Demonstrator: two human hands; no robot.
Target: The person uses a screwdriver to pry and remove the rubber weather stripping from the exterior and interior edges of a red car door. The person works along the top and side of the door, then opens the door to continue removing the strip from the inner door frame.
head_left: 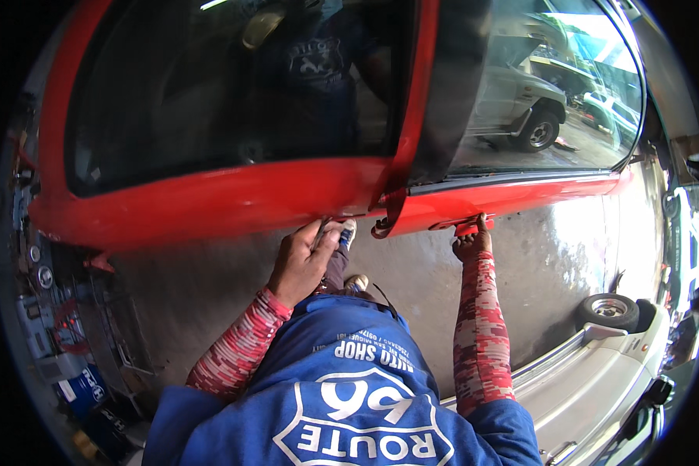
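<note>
A red car (pixel 233 198) with dark windows spans the view in front of me. Its red door (pixel 435 208), on the right, stands slightly ajar, with a gap along its left edge. My right hand (pixel 472 242) is closed around the red door handle (pixel 467 228). Left of the gap, close to the car's side panel, my left hand (pixel 297 264) is closed with a slim, dark, metallic-looking piece (pixel 318 233) between thumb and fingers. Its exact kind is too small to tell.
Grey concrete floor (pixel 186 287) lies below the car. Behind me on the right is a light-coloured vehicle (pixel 551 388) with a wheel (pixel 610 311) beside it. Shelving and boxes, including a blue box (pixel 81 392), line the left side.
</note>
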